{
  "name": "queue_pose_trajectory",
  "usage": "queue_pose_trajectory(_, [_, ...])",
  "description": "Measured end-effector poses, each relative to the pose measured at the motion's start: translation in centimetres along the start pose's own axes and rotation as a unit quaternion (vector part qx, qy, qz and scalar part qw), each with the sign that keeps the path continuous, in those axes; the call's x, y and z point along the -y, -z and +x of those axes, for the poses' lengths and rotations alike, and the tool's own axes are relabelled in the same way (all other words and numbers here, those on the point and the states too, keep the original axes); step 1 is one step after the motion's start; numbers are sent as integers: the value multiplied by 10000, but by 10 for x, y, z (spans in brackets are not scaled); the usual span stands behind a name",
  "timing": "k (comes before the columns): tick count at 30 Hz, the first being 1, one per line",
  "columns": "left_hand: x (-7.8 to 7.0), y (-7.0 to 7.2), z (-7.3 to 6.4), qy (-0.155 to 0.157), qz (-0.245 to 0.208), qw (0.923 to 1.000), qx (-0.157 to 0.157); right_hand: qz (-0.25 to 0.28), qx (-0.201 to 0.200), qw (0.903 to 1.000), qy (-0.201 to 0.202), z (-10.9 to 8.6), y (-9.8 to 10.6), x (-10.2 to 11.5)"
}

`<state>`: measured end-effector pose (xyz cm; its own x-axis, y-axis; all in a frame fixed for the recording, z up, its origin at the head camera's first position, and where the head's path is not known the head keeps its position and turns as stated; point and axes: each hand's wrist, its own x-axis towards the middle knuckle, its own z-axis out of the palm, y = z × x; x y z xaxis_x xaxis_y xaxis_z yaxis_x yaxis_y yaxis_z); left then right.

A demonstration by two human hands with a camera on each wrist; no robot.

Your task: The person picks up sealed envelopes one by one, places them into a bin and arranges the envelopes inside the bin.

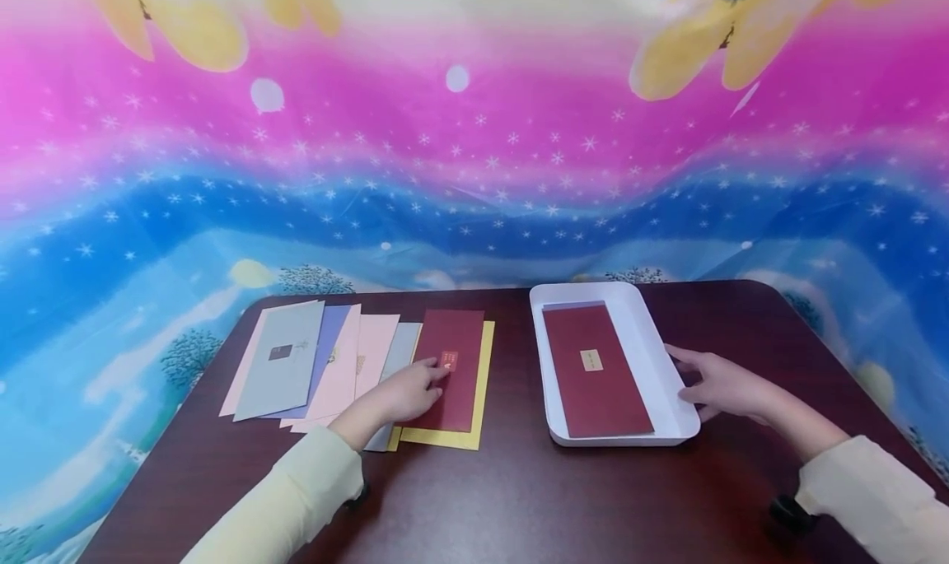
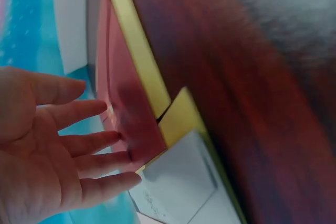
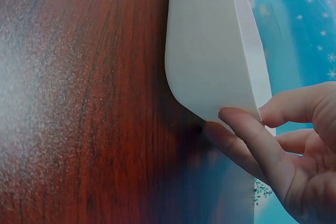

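In the head view my left hand [image 1: 409, 393] rests over a dark red envelope [image 1: 455, 407] with a small red label, its fingers extended. The left wrist view shows the palm and nearly straight fingers [image 2: 105, 145] at the dark red envelope [image 2: 126, 93]. A yellow envelope [image 1: 483, 383] lies partly beneath it. My right hand [image 1: 730, 387] holds the right side of a white tray [image 1: 663, 366]. In the right wrist view, fingertips touch the tray's outer wall [image 3: 210, 51] and rim. Inside the tray lies another dark red envelope [image 1: 593, 325] with a gold label, covering most of a purple one.
Left of my left hand, overlapping envelopes fan out: a grey one [image 1: 274, 375], a purple one [image 1: 337, 321], pink ones [image 1: 380, 333] and more grey. All lie on a dark brown wooden table [image 1: 474, 506]. A colourful cloth backdrop [image 1: 474, 177] hangs behind.
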<state>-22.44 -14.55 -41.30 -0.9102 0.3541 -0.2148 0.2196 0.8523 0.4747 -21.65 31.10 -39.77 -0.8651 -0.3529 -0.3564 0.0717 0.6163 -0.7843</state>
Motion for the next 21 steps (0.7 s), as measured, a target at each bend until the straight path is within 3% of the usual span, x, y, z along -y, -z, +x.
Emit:
queue_pose_trajectory(6, [-10, -8, -4, -33, 277, 9996, 55, 117, 45, 9999, 71, -1, 0, -3])
queue_pose_trajectory(11, [-15, -7, -3, -142, 336, 9993, -10, 264, 116, 9995, 101, -1, 1, -6])
queue_pose_trajectory(17, [-10, 4, 7, 47, -53, 9998, -196, 83, 160, 9998, 85, -5, 3, -9])
queue_pose_trajectory(21, [-2, 13, 12, 391, -271, 9985, -282, -16, 214, 9996, 200, -8, 2, -9])
